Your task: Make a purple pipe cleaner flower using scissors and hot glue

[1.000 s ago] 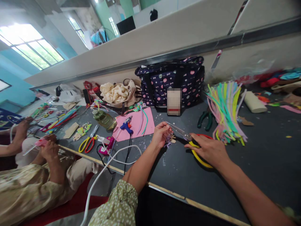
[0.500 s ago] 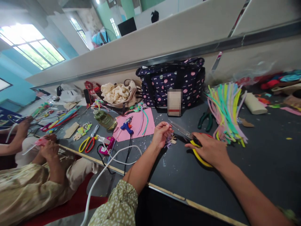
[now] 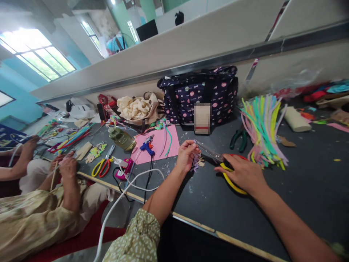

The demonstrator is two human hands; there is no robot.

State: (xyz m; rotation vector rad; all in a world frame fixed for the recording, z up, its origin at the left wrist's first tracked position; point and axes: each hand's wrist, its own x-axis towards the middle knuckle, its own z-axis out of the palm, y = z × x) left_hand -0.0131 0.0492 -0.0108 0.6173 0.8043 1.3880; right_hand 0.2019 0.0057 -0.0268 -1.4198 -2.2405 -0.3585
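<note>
My right hand [image 3: 242, 173] is wrapped round the yellow and red handles of a pair of scissors [image 3: 211, 152]. The blades point left and reach the fingertips of my left hand [image 3: 187, 156]. Those fingers are pinched together on something too small to make out at the blade tips. Just below the blades, a little pile of purple and tan scraps [image 3: 196, 163] lies on the dark table [image 3: 207, 203]. A bundle of pastel fuzzy strips [image 3: 263, 131] rests right of the scissors, beside green-handled pliers [image 3: 238, 140].
Behind my hands are a dotted dark bag [image 3: 201, 91] and an upright phone-like object [image 3: 202, 120]. To the left lie a pink sheet [image 3: 171, 140] with a blue glue gun [image 3: 147, 145], a bottle [image 3: 121, 139], other scissors [image 3: 105, 163] and a white cable [image 3: 117, 203]. Co-workers' hands show far left.
The scissor blades have shifted slightly and look more closed at my left fingertips. At the left, a co-worker's hands have moved up and right.
</note>
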